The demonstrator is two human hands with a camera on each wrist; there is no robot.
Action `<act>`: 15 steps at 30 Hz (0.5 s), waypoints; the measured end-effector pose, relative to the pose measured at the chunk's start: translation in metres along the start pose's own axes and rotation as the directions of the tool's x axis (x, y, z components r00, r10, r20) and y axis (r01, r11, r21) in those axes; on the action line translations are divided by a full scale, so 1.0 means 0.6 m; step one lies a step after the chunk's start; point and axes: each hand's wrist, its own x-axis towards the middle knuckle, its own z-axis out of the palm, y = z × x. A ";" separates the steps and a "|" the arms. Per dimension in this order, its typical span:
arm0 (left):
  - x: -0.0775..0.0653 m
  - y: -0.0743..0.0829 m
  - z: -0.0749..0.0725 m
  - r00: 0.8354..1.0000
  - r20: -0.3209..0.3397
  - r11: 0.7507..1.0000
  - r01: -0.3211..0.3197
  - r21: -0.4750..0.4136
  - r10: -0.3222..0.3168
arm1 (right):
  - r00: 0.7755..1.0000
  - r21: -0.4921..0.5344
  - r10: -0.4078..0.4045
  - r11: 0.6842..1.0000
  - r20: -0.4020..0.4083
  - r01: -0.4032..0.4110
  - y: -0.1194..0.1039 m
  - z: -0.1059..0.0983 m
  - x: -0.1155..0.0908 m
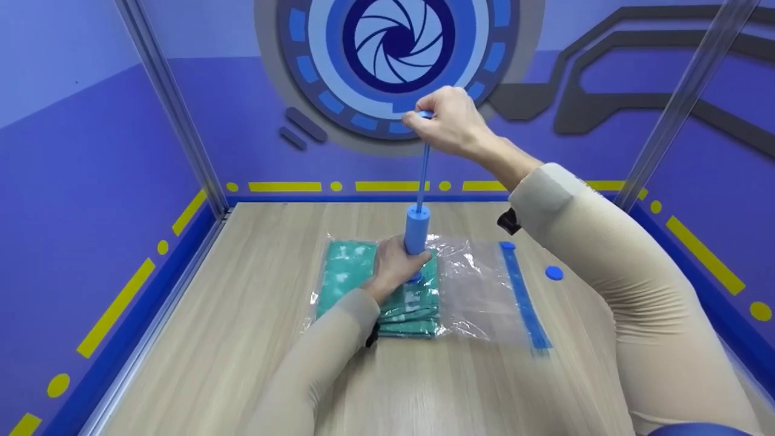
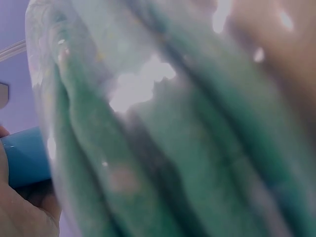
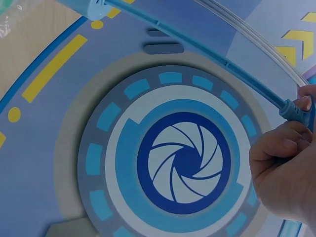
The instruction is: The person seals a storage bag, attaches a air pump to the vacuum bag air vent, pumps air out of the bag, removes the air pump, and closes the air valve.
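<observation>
- The hand pump [image 1: 416, 229] is light blue, with a smooth round barrel and a long thin rod [image 1: 424, 178] drawn well out of its top. It stands nearly upright, leaning slightly, over the cloth-filled part of the bag.
- The clear bag [image 1: 469, 290] lies flat on the wood-grain tabletop [image 1: 212, 363], its film wrinkled and shiny. A darker blue zip strip [image 1: 524, 297] runs along its right edge, with a small blue slider [image 1: 507, 246] at the far end.
- Inside the bag's left part sits a folded green cloth [image 1: 348, 266], stacked in several layers (the left wrist view shows the soft folds close up, blurred behind glare).
- The left hand [image 1: 396, 263] has its grip clamped around the lower barrel, thumb across the near side. A bit of blue valve [image 1: 415, 277] shows just below; whether the barrel touches it cannot be told.
- The right hand [image 1: 451, 124] is raised high above the barrel, its grip closed round the pump's handle [image 1: 426, 114], fingers curled tightly.
- A round blue cap [image 1: 554, 273] lies on the tabletop to the right of the zip strip, apart from the bag.
</observation>
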 end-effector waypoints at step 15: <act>-0.003 -0.001 0.001 1.000 -0.002 1.000 -0.020 -0.003 0.020 | 0.995 -0.071 0.051 0.997 0.091 -0.045 0.004 0.010 0.005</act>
